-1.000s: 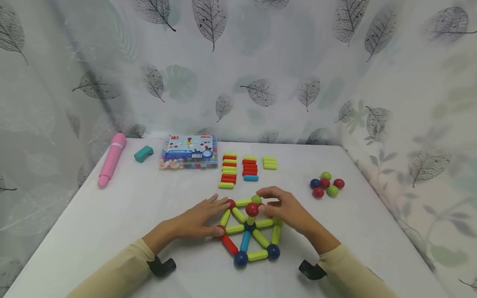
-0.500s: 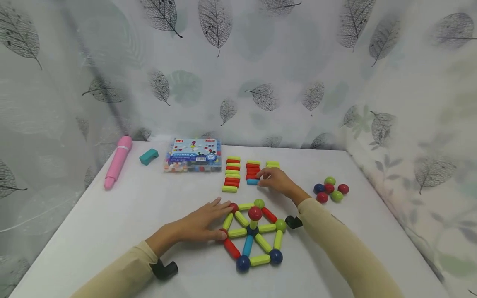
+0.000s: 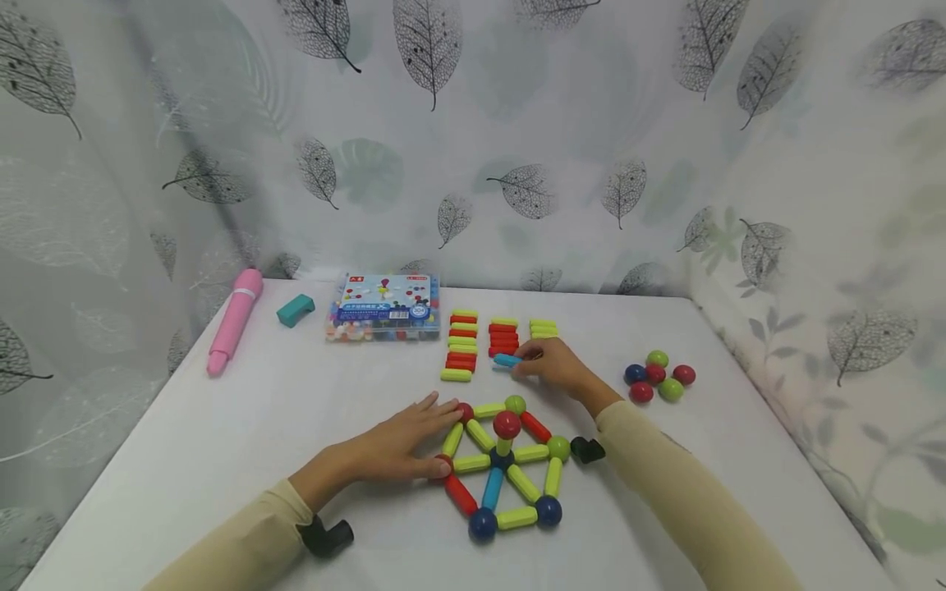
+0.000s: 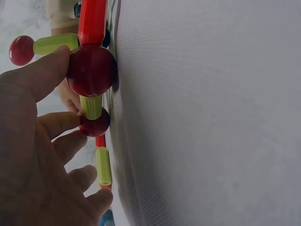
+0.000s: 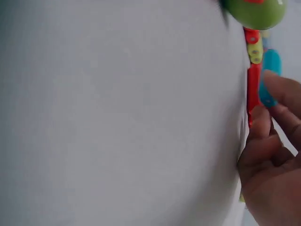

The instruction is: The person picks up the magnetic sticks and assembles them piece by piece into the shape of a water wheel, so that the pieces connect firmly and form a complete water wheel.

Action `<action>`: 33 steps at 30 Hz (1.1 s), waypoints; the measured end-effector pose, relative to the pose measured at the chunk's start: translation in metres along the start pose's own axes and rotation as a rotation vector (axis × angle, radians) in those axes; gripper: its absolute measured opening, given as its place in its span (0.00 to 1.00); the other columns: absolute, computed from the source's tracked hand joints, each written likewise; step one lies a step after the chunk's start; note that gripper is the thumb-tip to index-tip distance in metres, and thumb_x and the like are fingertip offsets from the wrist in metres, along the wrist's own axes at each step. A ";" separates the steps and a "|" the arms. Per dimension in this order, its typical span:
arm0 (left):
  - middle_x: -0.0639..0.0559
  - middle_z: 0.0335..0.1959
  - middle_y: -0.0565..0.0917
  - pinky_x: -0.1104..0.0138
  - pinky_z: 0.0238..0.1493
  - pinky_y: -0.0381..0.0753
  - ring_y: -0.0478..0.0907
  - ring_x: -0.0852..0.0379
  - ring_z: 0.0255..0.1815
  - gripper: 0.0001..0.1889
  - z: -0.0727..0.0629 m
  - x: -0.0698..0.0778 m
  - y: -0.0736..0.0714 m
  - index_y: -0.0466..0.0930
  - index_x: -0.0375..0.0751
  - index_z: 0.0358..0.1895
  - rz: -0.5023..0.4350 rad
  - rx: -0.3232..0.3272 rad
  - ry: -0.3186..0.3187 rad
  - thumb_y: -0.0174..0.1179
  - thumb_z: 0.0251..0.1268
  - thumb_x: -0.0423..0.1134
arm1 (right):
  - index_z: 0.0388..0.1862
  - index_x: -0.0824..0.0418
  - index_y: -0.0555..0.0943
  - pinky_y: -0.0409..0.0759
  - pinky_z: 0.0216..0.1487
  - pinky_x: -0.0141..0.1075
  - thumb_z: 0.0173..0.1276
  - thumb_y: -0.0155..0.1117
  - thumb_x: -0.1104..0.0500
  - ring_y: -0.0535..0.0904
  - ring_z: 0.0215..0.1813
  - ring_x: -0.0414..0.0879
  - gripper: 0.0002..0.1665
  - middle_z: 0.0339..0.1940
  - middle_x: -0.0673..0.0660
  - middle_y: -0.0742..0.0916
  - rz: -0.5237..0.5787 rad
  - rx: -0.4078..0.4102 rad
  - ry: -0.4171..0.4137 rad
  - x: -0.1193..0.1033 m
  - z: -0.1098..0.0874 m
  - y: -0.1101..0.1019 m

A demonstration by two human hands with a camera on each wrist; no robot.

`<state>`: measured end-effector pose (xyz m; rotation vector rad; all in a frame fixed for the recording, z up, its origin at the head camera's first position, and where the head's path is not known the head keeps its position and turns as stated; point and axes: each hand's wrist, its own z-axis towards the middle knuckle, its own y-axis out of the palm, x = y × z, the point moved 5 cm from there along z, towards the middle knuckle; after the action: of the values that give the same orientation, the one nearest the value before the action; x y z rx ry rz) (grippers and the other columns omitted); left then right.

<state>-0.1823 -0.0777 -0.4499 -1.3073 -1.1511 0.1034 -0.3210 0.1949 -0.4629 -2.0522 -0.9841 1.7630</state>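
Note:
On the white table lies a wheel-like frame of coloured rods and balls, with a red ball (image 3: 507, 425) raised on a short yellow-green rod above the dark blue centre ball (image 3: 502, 457). My left hand (image 3: 395, 443) rests against its left side, fingers spread; in the left wrist view the thumb touches one red ball (image 4: 91, 70) and a fingertip touches another red ball (image 4: 95, 123). Beyond the frame, my right hand (image 3: 557, 367) pinches a blue rod (image 3: 507, 359) between thumb and fingers, slightly off the table. The right wrist view shows the same blue rod (image 5: 270, 77) at the fingertips.
Rows of red and yellow-green rods (image 3: 462, 345) lie behind the frame. Several loose balls (image 3: 655, 373) sit at the right. Farther back are a clear parts box (image 3: 384, 308), a teal block (image 3: 296, 310) and a pink cylinder (image 3: 236, 320). A patterned curtain (image 3: 473, 148) encloses the table.
My right hand has moved from the frame's top to the rod rows and has picked up the blue rod. The left hand stays at the frame's left side.

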 end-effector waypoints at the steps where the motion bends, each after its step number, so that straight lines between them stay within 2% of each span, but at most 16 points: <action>1: 0.62 0.83 0.54 0.42 0.79 0.53 0.38 0.47 0.85 0.42 0.000 0.000 0.000 0.55 0.62 0.82 0.003 0.000 0.002 0.60 0.68 0.65 | 0.51 0.56 0.84 0.79 0.44 0.38 0.65 0.75 0.54 0.77 0.46 0.50 0.17 0.45 0.55 0.84 0.071 -0.001 0.012 0.002 -0.004 -0.001; 4: 0.61 0.83 0.54 0.42 0.78 0.54 0.39 0.46 0.85 0.42 -0.001 0.002 -0.002 0.56 0.60 0.82 0.004 0.003 0.004 0.61 0.68 0.63 | 0.52 0.58 0.81 0.75 0.39 0.35 0.66 0.73 0.56 0.75 0.42 0.50 0.18 0.45 0.56 0.82 0.306 -0.002 0.029 0.006 -0.018 -0.004; 6: 0.60 0.83 0.55 0.42 0.78 0.54 0.39 0.46 0.85 0.42 -0.001 0.003 -0.003 0.56 0.59 0.82 0.006 0.008 0.004 0.62 0.67 0.63 | 0.56 0.58 0.79 0.73 0.37 0.34 0.67 0.72 0.58 0.73 0.42 0.50 0.20 0.46 0.56 0.81 0.447 -0.019 0.029 0.006 -0.027 -0.003; 10: 0.60 0.83 0.55 0.41 0.78 0.54 0.40 0.44 0.85 0.42 -0.002 0.004 -0.004 0.57 0.58 0.82 0.002 0.011 0.000 0.62 0.67 0.62 | 0.65 0.58 0.76 0.75 0.39 0.33 0.71 0.69 0.56 0.72 0.48 0.49 0.25 0.53 0.56 0.80 0.583 -0.088 0.002 0.005 -0.041 -0.001; 13: 0.60 0.83 0.55 0.41 0.78 0.54 0.40 0.44 0.85 0.42 -0.001 0.006 -0.003 0.57 0.58 0.82 -0.001 0.010 -0.001 0.62 0.67 0.62 | 0.68 0.59 0.75 0.75 0.39 0.32 0.73 0.67 0.54 0.73 0.49 0.50 0.27 0.57 0.56 0.83 0.545 -0.122 -0.016 0.004 -0.049 0.001; 16: 0.60 0.83 0.55 0.42 0.78 0.53 0.40 0.45 0.85 0.42 0.000 0.006 -0.002 0.57 0.58 0.82 0.000 0.010 -0.002 0.62 0.68 0.62 | 0.64 0.59 0.77 0.72 0.35 0.33 0.71 0.68 0.55 0.75 0.45 0.52 0.25 0.58 0.55 0.86 0.440 -0.139 -0.026 0.003 -0.054 0.004; 20: 0.61 0.83 0.55 0.41 0.78 0.53 0.39 0.44 0.85 0.42 -0.001 0.006 -0.001 0.57 0.58 0.81 -0.005 0.010 -0.007 0.61 0.68 0.63 | 0.59 0.55 0.80 0.73 0.36 0.35 0.68 0.71 0.53 0.78 0.42 0.50 0.22 0.58 0.53 0.87 0.334 -0.183 -0.020 -0.001 -0.058 0.012; 23: 0.61 0.83 0.55 0.40 0.78 0.52 0.39 0.44 0.85 0.42 -0.001 0.006 -0.001 0.57 0.59 0.81 -0.018 0.007 -0.010 0.61 0.67 0.64 | 0.59 0.55 0.81 0.75 0.35 0.34 0.70 0.71 0.54 0.78 0.37 0.48 0.21 0.57 0.55 0.88 0.331 -0.231 -0.027 -0.003 -0.061 0.017; 28: 0.62 0.83 0.54 0.39 0.79 0.50 0.39 0.45 0.85 0.42 0.000 0.006 -0.001 0.56 0.60 0.82 -0.019 0.004 -0.007 0.60 0.67 0.65 | 0.61 0.59 0.79 0.74 0.26 0.30 0.72 0.68 0.59 0.72 0.25 0.45 0.19 0.59 0.57 0.87 0.351 -0.281 -0.065 -0.006 -0.065 0.020; 33: 0.62 0.83 0.54 0.39 0.78 0.52 0.39 0.45 0.85 0.43 0.001 0.004 -0.001 0.56 0.61 0.82 -0.014 0.003 -0.014 0.60 0.67 0.66 | 0.62 0.58 0.79 0.74 0.26 0.29 0.73 0.67 0.59 0.72 0.23 0.44 0.20 0.59 0.56 0.87 0.341 -0.283 -0.067 -0.006 -0.066 0.019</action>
<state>-0.1810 -0.0748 -0.4469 -1.2979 -1.1717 0.1042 -0.2521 0.1917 -0.4546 -2.4750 -0.9987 1.9616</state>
